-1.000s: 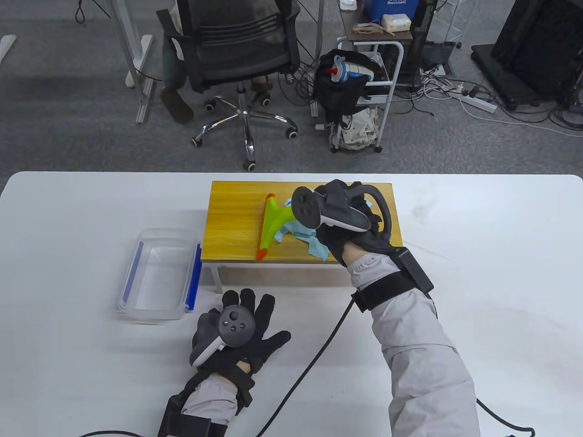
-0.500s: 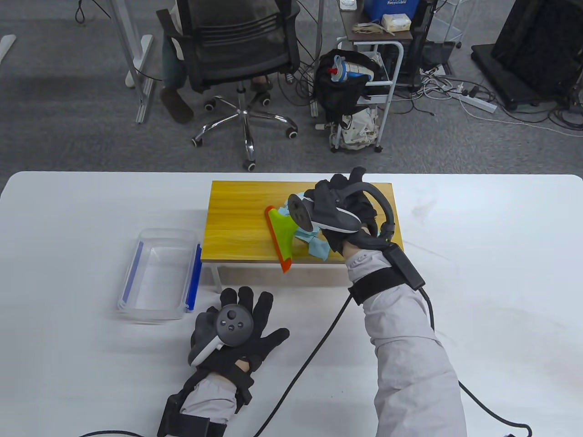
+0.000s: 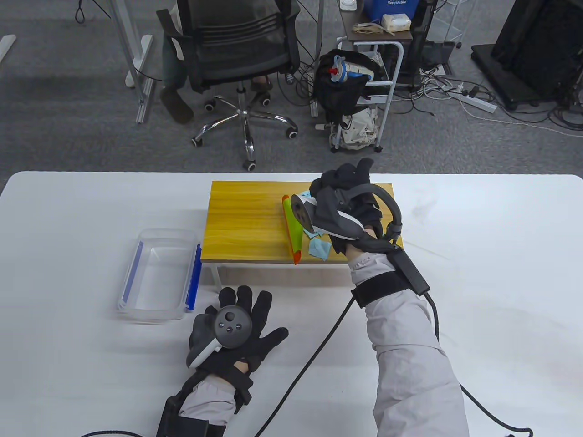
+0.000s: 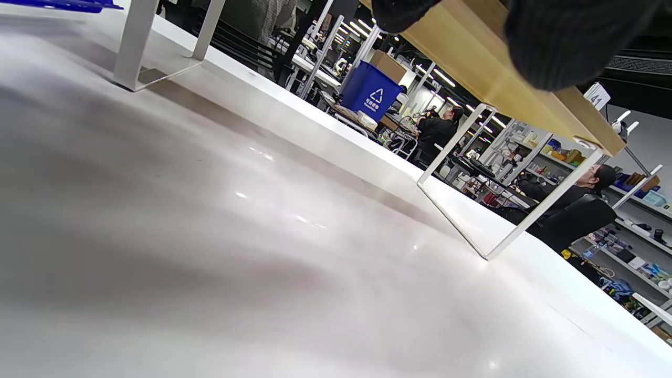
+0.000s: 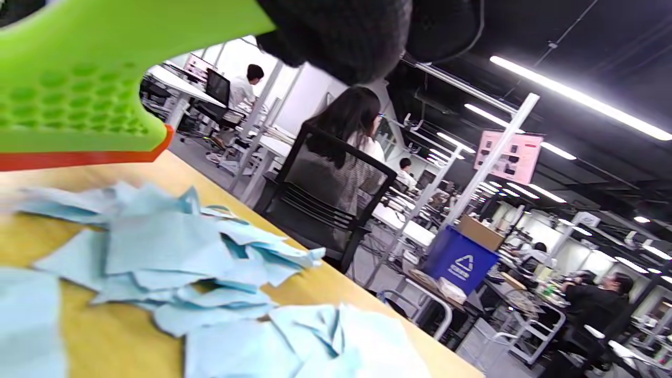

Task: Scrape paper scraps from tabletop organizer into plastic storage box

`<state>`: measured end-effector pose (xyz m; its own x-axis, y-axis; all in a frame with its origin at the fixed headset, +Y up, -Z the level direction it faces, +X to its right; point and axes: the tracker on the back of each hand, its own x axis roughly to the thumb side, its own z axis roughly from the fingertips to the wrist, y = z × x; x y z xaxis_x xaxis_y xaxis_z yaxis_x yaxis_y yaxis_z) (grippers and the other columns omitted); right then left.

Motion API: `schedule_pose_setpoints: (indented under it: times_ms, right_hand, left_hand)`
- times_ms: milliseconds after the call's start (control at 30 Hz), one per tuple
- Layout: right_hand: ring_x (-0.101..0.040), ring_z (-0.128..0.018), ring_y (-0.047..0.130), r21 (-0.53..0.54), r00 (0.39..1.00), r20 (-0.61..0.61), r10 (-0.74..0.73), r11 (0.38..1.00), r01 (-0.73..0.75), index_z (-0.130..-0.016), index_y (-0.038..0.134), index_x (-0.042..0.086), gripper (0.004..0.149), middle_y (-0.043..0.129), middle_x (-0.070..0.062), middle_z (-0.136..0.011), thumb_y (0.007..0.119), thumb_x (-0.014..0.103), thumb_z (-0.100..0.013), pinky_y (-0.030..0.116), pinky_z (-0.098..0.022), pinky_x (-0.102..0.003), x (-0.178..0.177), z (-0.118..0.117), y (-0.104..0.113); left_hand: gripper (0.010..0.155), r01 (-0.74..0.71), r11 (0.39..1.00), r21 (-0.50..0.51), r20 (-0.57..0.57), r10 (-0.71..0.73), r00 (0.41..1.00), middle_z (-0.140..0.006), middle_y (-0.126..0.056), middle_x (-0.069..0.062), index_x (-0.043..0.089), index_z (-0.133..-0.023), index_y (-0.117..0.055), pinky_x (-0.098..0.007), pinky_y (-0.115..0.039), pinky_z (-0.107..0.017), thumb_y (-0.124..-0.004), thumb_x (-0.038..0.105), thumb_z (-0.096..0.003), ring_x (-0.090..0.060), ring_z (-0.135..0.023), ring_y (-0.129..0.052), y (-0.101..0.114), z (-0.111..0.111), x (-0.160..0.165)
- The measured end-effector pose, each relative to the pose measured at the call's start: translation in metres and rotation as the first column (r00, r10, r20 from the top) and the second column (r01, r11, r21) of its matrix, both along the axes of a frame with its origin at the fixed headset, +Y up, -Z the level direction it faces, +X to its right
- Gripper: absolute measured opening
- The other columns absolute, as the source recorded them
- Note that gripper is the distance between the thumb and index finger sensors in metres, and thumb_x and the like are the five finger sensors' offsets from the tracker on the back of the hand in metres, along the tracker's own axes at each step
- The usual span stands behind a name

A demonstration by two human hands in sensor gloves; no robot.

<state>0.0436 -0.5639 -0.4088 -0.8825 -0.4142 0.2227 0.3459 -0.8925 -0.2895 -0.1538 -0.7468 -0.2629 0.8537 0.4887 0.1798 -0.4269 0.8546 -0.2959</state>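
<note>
A wooden tabletop organizer stands on white legs at the table's middle. Light blue paper scraps lie on its right part and fill the right wrist view. My right hand grips a green scraper with an orange edge, also close in the right wrist view. The scraper stands just left of the scraps, raised above the wood. A clear plastic storage box with blue clips sits left of the organizer. My left hand rests flat on the table, fingers spread, holding nothing.
The white table stretches right of the organizer. A black cable runs from my right wrist across the table. The organizer's white leg shows in the left wrist view. An office chair and a cart stand beyond the far edge.
My right hand moved right and back with the scraper, swinging its blade from left of the scraps to close beside them. More bare wood shows. My left hand stayed put.
</note>
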Motion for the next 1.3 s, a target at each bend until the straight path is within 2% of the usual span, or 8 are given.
schedule_pose_setpoints:
  times_ms: [200,333,600,933,1167,1300]
  right_hand:
    - [-0.039,-0.093,0.060,-0.040,0.979,-0.199,0.046,0.998,-0.055,-0.094,0.057,0.032,0.059,0.063,-0.002,-0.096,0.082,0.009,-0.047,0.037,-0.074,-0.072,-0.010,0.008,-0.010]
    - [-0.034,-0.098,0.061,0.022,0.965,-0.210,0.158,0.987,-0.157,-0.090,0.057,0.038,0.056,0.062,0.003,-0.098,0.082,0.013,-0.048,0.038,-0.077,-0.069,-0.012,0.000,-0.014]
    - [-0.034,-0.103,0.056,0.058,0.975,-0.137,0.176,0.984,-0.170,-0.086,0.062,0.038,0.052,0.061,0.003,-0.099,0.084,0.009,-0.048,0.034,-0.079,-0.065,-0.001,-0.023,-0.016]
    - [-0.033,-0.106,0.052,0.112,0.977,-0.074,0.202,0.975,-0.193,-0.086,0.062,0.037,0.052,0.058,0.004,-0.101,0.083,0.007,-0.049,0.031,-0.082,-0.063,0.008,-0.029,-0.018]
    - [-0.034,-0.105,0.055,0.149,0.985,-0.020,0.169,0.975,-0.164,-0.087,0.061,0.038,0.053,0.059,0.004,-0.102,0.083,0.010,-0.049,0.038,-0.081,-0.063,0.016,-0.027,-0.013]
    - [-0.041,-0.096,0.068,0.135,0.983,0.066,0.172,0.974,-0.180,-0.092,0.059,0.034,0.056,0.065,-0.002,-0.099,0.085,0.015,-0.047,0.053,-0.073,-0.066,0.013,-0.029,-0.017]
  left_hand:
    - [0.083,-0.001,1.000,-0.009,0.005,0.001,1.000,-0.121,-0.012,-0.015,0.033,-0.115,-0.032,-0.079,-0.012,-0.065,-0.071,0.071,-0.0518,-0.050,-0.105,0.000,-0.001,0.001,0.002]
    - [0.083,-0.002,1.000,-0.010,0.007,0.002,1.000,-0.121,-0.012,-0.015,0.033,-0.114,-0.032,-0.079,-0.012,-0.064,-0.071,0.071,-0.0518,-0.050,-0.105,0.000,-0.002,0.001,0.003]
    - [0.083,-0.002,1.000,-0.007,0.006,0.002,1.000,-0.121,-0.012,-0.014,0.034,-0.115,-0.031,-0.078,-0.012,-0.065,-0.071,0.071,-0.0519,-0.050,-0.105,0.000,-0.002,0.001,0.004]
    - [0.083,-0.005,1.000,-0.003,0.004,0.005,1.000,-0.121,-0.012,-0.015,0.034,-0.115,-0.031,-0.079,-0.012,-0.064,-0.070,0.071,-0.0519,-0.050,-0.105,0.000,-0.002,0.001,0.004]
    - [0.083,-0.006,1.000,0.000,0.005,0.006,1.000,-0.121,-0.012,-0.014,0.034,-0.115,-0.031,-0.078,-0.012,-0.065,-0.070,0.071,-0.0520,-0.050,-0.105,0.000,-0.002,0.002,0.005]
    - [0.082,-0.008,1.000,-0.004,0.009,0.008,1.000,-0.121,-0.012,-0.014,0.034,-0.114,-0.031,-0.078,-0.012,-0.065,-0.070,0.071,-0.0521,-0.050,-0.105,0.000,-0.003,0.001,0.005]
